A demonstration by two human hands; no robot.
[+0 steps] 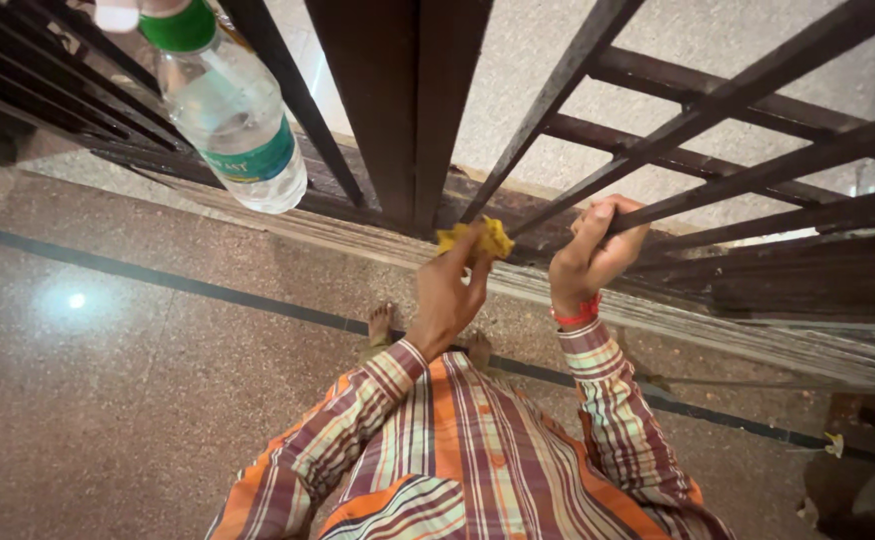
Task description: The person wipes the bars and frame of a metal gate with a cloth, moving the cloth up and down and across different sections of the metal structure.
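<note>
Against the dark metal railing (717,110), left hand (454,290) pinches a crumpled yellow cloth (477,240) between fingertips and presses it to the foot of the bars, near the wide central post (412,110). Right hand (597,255), red band (577,315) at the wrist, is clenched around a slanting bar just beside the cloth. Clear plastic bottle (229,110) with green cap and label hangs at upper left, well apart from both hands; bare feet on speckled stone floor (127,390) below.
</note>
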